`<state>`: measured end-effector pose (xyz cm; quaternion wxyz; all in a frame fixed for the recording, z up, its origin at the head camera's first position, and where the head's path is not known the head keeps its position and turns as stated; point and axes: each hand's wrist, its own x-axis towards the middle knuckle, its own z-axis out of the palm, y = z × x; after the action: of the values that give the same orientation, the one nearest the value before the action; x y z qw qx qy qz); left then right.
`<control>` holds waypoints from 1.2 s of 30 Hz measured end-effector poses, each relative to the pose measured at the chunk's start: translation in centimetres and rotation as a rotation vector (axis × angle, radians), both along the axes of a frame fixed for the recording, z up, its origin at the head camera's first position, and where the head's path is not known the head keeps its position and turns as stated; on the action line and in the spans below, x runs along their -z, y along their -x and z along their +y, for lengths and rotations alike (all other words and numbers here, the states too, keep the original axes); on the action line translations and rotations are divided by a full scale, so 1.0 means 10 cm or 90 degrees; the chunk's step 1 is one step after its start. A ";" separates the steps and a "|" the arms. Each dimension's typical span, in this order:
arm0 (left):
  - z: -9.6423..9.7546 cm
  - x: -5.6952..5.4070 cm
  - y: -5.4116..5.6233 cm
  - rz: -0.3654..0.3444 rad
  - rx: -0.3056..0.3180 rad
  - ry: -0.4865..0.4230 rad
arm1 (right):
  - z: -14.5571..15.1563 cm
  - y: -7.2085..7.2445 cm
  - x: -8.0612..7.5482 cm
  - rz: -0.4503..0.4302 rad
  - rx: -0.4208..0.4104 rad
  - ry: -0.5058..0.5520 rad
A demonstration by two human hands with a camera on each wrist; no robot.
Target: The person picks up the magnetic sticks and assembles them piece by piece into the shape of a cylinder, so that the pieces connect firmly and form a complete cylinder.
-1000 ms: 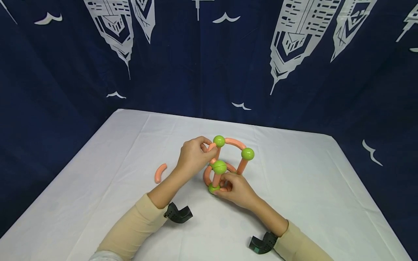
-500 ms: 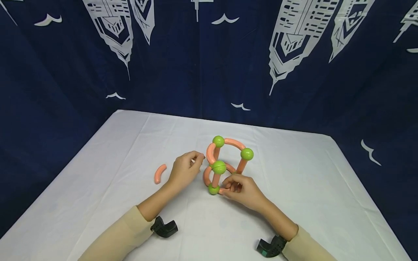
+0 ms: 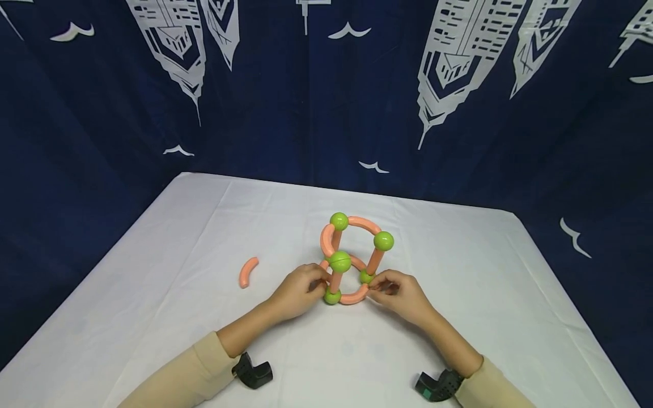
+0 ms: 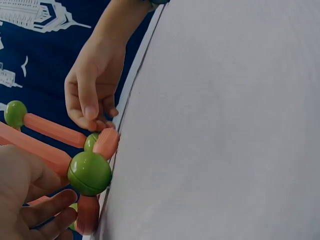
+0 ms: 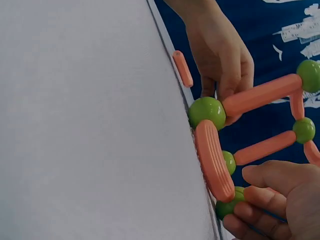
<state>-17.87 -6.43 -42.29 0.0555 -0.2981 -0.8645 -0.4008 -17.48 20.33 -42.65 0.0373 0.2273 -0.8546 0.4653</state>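
A frame of orange rods and green balls (image 3: 340, 261) stands on the white table; these look like magnetic building sticks. Curved rods, such as the front one (image 3: 353, 296), link balls at its base, straight uprights (image 3: 375, 262) rise from them, and two curved rods cross its top. My left hand (image 3: 300, 292) has its fingertips at the base's left side, beside the front upright (image 4: 42, 155); the frame hides whether they grip. At the base's right, my right hand (image 3: 400, 293) has loosely bent fingers against the ball (image 5: 231, 202) by the front curved rod's end, thumb apart.
A loose curved orange rod (image 3: 248, 272) lies on the table to the left of the frame. Dark wrist-camera mounts (image 3: 252, 371) hang from both wrists. Behind the table (image 3: 459, 317) hangs a dark blue curtain (image 3: 306, 102) with white printed buildings and birds.
My left hand has let go of the upper left curved rod and come down to the base's left side. My right hand has shifted right along the front curved rod to its end.
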 end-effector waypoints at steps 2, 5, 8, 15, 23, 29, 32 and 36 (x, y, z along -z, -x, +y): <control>0.01 0.01 -0.01 0.015 0.005 0.005 | 0.02 0.03 0.02 0.002 0.024 -0.008; 0.03 0.01 -0.03 0.029 0.008 0.013 | 0.04 0.07 0.05 0.003 0.054 -0.018; 0.04 0.02 -0.04 0.036 0.008 0.023 | 0.04 0.10 0.05 0.002 0.082 -0.020; 0.07 0.05 -0.06 0.032 -0.002 0.040 | 0.02 0.20 0.06 -0.006 0.103 -0.012; 0.09 0.08 -0.08 0.042 -0.019 0.038 | -0.06 0.25 0.08 -0.012 0.101 -0.020; 0.12 0.07 -0.09 0.066 -0.033 0.050 | -0.09 0.25 0.05 0.009 0.074 -0.005; 0.12 0.08 -0.09 0.063 -0.046 0.047 | -0.10 0.24 0.06 0.018 0.070 -0.008; 0.11 0.08 -0.08 0.055 -0.063 0.033 | -0.09 0.23 0.07 0.026 0.065 -0.013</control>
<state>-17.05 -5.34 -43.10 0.1049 -0.2734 -0.8851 -0.3617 -19.81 19.48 -43.38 0.0761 0.1935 -0.8689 0.4492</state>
